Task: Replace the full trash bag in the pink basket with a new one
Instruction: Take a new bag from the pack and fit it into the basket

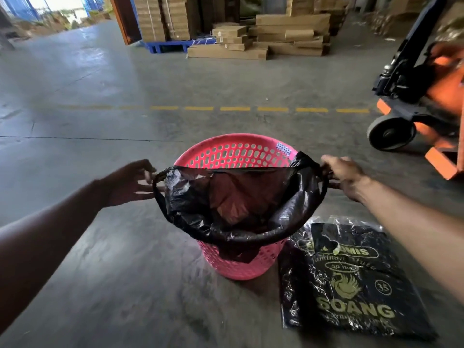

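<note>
Centrally, a round perforated pink basket (233, 151) stands on smooth concrete floor (100, 272); left hand (130, 182) and right hand (344, 177) each grasp a loop handle of the glossy, crinkled black bag (238, 202) inside it.

Open concrete floor (95, 272) lies left of and beyond the pink basket (226, 143). A black bag (190, 199) spans the near part of its mouth. A flat bag pack (351, 285) lies just right; an orange pallet jack (424, 104) stands farther right.
</note>
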The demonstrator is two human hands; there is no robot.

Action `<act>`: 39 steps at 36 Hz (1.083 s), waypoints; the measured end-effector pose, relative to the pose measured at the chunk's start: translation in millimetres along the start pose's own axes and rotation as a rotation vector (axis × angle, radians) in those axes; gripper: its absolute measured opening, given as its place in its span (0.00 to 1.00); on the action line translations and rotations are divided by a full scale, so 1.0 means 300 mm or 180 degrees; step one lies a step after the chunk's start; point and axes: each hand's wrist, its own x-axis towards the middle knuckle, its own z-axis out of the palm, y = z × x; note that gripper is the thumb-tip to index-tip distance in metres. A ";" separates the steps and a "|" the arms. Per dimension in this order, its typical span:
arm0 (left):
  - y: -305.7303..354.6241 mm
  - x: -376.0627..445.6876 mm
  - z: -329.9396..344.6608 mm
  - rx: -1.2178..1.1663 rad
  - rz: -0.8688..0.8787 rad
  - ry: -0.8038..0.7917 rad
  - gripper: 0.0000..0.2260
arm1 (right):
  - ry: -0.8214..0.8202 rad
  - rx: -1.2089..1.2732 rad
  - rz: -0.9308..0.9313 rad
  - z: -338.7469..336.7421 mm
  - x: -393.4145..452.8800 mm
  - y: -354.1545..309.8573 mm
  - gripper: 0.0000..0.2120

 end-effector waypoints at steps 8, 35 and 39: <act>0.104 -0.008 0.023 0.1007 0.1733 0.0387 0.09 | -0.0061 -0.0706 -0.1478 -0.049 -0.024 -0.156 0.08; 0.149 0.105 0.283 0.2223 0.2478 0.1717 0.04 | 0.0794 -0.1758 -0.2321 0.162 -0.024 -0.202 0.06; 0.166 0.111 0.290 0.1794 0.2467 0.1594 0.06 | 0.0863 -0.1475 -0.2203 0.157 -0.028 -0.222 0.07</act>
